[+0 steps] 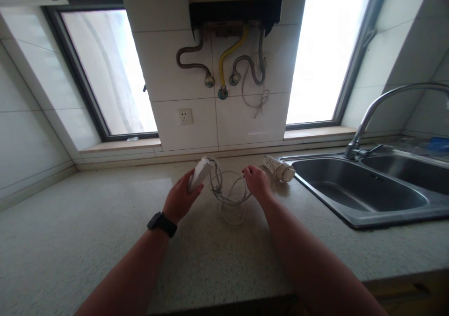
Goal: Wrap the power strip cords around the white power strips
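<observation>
Over the middle of the counter, my left hand (pixel 180 195) is wrapped round a white power strip (pixel 201 174), tilted with its upper end toward the wall. A loosely coiled white cord (pixel 219 194) hangs between my two hands, blurred in places. My right hand (pixel 257 181) is closed on the cord's right side, its fingers partly hidden from view. To the right of that hand lies a second white power strip (pixel 279 168) with its cord wound round it, close to the sink.
A double steel sink (pixel 361 180) with a curved faucet (pixel 372 112) takes up the right side of the pale speckled counter (pixel 105 222). On the tiled wall are a socket (pixel 185 116) and a water heater (pixel 235 7) with hoses below it. Windows flank the heater.
</observation>
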{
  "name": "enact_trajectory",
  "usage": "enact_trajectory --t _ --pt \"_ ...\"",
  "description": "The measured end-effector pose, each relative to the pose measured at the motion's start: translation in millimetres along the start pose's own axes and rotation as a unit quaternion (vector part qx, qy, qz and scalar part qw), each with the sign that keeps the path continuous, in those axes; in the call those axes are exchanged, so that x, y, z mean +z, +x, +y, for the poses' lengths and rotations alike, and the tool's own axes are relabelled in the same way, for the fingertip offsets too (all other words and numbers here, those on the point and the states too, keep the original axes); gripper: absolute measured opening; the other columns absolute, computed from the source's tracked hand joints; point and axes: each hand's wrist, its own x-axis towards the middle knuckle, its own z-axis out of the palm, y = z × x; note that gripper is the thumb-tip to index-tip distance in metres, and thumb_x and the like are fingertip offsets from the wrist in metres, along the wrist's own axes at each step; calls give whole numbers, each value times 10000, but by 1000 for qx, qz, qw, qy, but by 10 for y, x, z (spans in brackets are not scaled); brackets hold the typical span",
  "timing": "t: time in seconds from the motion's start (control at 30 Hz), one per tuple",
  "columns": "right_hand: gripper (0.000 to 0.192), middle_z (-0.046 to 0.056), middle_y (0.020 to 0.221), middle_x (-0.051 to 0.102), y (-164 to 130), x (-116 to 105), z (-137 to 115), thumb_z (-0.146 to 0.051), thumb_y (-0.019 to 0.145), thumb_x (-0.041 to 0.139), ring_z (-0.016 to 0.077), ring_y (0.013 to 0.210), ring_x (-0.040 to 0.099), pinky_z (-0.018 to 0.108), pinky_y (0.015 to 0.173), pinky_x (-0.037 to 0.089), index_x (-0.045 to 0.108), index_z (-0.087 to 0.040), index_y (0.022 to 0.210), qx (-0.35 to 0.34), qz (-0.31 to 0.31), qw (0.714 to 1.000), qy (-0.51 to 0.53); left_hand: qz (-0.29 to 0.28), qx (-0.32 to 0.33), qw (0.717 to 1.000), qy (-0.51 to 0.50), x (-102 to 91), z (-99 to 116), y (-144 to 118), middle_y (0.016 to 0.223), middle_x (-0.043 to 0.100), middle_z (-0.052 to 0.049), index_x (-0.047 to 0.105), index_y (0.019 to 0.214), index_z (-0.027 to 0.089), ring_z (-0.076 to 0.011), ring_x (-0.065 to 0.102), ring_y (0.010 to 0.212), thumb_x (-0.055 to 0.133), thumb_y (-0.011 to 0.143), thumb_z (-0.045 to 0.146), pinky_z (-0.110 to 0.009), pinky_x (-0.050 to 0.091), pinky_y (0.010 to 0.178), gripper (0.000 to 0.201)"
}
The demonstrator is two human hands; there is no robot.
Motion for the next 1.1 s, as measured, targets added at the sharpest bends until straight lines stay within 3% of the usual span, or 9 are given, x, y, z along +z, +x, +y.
enact_trajectory --t 0.13,0.33,0.47,0.57,0.67,0.83,0.97,1.1 --pt "370 98 902 706 86 -101 129 -384 893 389 231 850 615 297 687 357 723 -230 934 46 40 997 -42 58 -69 985 -150 29 -38 9 1072 641 -80 486 1331 243 -206 625 847 603 836 475 -348 521 722 559" --pt "387 80 859 695 131 -111 158 -423 898 387 206 816 606 283 690 367 707 -205 897 32 30 999 -17 103 -139 904 -391 58 -39 38 1020 609 -57 521 1169 234 -170 638 763 599 829 500 -289 533 584 438" --pt "407 90 935 672 91 -98 121 -510 882 440 227 915 582 307 793 382 707 -206 835 -33 49 997 -54 132 -152 868 -455 21 -28 62 1048 611 -63 530 1136 237 -173 649 774 601 825 506 -297 548 589 418" --pt "444 104 953 652 74 -103 116 -540 894 419 248 935 567 341 816 383 714 -215 830 -34 43 996 -75 150 -172 846 -481 8 -40 80 1049 621 -65 521 1146 238 -176 659 765 559 839 539 -317 557 597 432" --pt "446 113 988 639 76 -107 116 -535 898 405 276 962 551 393 828 376 720 -223 850 -13 22 996 -89 134 -184 835 -501 8 -46 82 1059 635 -79 517 1170 223 -177 667 756 538 843 558 -338 562 619 469" --pt "369 126 1046 632 57 -123 41 -504 863 483 345 1067 491 532 932 276 727 -227 872 11 4 994 -113 52 -186 822 -536 -5 5 49 1091 657 -127 538 1181 171 -196 676 768 528 852 555 -343 559 633 505" --pt "335 112 1142 619 -75 -138 -161 -425 889 487 315 1101 476 477 970 257 662 -227 1095 -110 60 989 -74 -22 -185 808 -559 -31 64 24 1014 683 -155 577 1162 119 -207 673 719 495 860 565 -356 553 622 545" --pt "454 90 1296 550 -336 -67 -422 -377 874 547 268 1187 440 382 993 266 525 -239 1307 -289 -4 957 -22 -69 -187 796 -571 -55 101 5 851 696 -142 606 1134 80 -215 669 685 475 866 564 -349 542 623 569"
